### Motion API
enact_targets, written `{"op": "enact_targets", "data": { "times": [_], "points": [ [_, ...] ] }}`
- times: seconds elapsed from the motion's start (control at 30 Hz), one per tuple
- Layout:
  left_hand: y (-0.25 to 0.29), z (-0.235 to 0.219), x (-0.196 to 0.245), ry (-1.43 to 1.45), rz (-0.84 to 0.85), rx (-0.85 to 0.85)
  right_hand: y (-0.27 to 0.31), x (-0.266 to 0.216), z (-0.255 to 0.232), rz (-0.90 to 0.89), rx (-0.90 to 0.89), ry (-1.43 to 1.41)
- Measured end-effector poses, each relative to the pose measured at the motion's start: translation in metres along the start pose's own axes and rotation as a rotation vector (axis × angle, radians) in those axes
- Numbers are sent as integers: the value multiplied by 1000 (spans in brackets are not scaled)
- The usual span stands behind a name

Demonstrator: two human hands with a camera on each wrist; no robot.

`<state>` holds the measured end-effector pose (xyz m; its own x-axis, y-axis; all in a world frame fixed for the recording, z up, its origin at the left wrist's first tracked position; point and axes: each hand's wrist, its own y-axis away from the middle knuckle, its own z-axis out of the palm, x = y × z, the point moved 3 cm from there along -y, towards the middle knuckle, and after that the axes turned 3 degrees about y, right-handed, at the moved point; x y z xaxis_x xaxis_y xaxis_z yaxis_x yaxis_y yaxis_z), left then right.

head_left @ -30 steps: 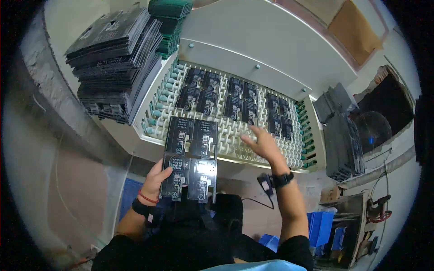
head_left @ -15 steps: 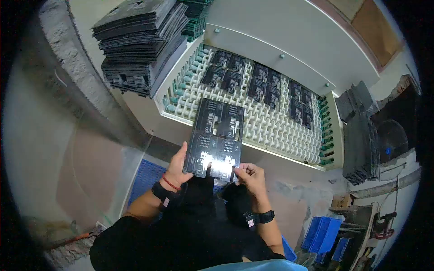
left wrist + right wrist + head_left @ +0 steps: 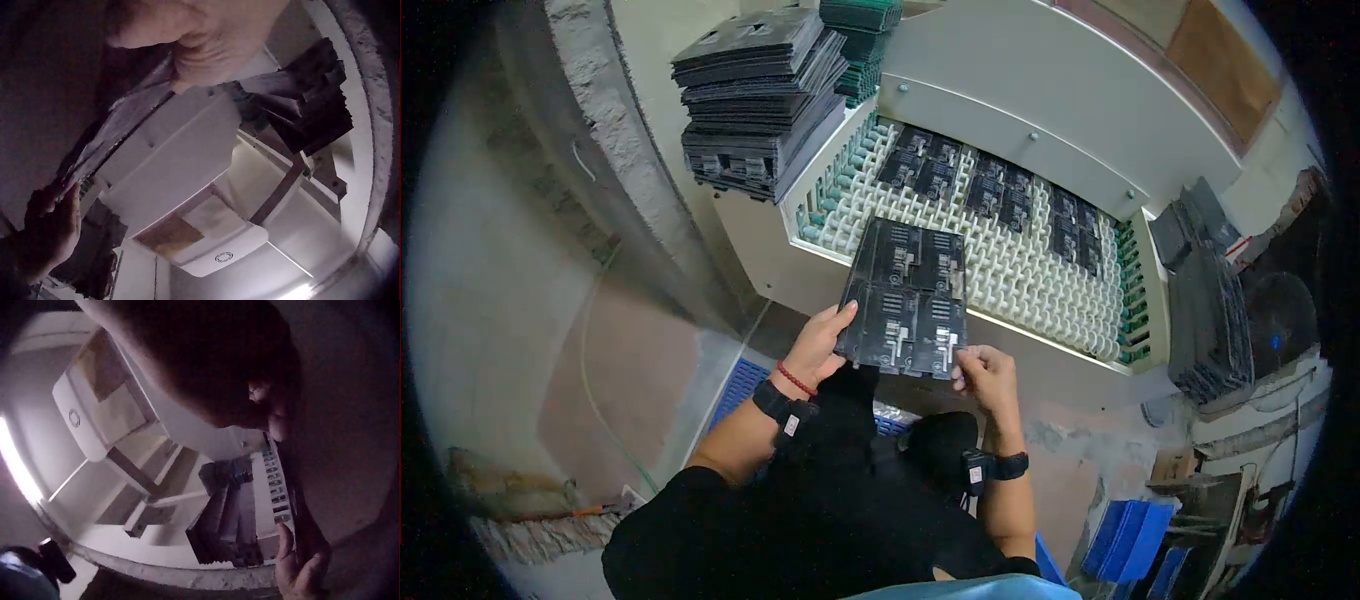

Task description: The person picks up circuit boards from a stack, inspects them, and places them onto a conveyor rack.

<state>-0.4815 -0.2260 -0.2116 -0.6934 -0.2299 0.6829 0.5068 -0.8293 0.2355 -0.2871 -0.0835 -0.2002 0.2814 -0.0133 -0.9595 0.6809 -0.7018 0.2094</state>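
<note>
Head view, held panel: the dark panel (image 3: pixel 905 295), a grid of four board sections, is up between both hands, its far end overlapping the machine's near rim (image 3: pixel 1040 336) in the view.
Left hand: the left hand (image 3: pixel 815 345) grips the panel's left edge near the lower corner, thumb over the top face.
Right hand: the right hand (image 3: pixel 988 378) pinches the lower right corner between thumb and fingers.
Roller bed: white rollers (image 3: pixel 1000 270) show between the held panel and three flat panels (image 3: pixel 1000 192) lined along the far side, and run on to the right end.
Bed's left end: a tall dark stack (image 3: pixel 750 110) stands just beside it, a green stack (image 3: pixel 858 45) behind.
Bed's right end: another dark stack (image 3: pixel 1210 320) sits close by.
Left wrist view, panel: seen nearly edge-on, running from the left hand's fingers down to the right hand.
Right wrist view, panel: a thin edge between the right fingertips above and the left hand below; dim, finer contact cannot be told.
</note>
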Motion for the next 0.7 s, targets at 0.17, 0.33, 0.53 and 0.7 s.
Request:
{"op": "enact_targets", "data": {
  "times": [0.17,0.33,0.53,0.7],
  "points": [
    [26,-20,17,-22,-7,-61,8,44,-30,-77,87,-368],
    [62,-49,37,31,-10,-14,7,55,-40,-100,150,-467],
    [88,-52,50,52,10,20,-40,25,9,-140,24,-355],
    [91,-39,52,95,21,-4,-78,3,55,-88,-21,-421]
  ]
}}
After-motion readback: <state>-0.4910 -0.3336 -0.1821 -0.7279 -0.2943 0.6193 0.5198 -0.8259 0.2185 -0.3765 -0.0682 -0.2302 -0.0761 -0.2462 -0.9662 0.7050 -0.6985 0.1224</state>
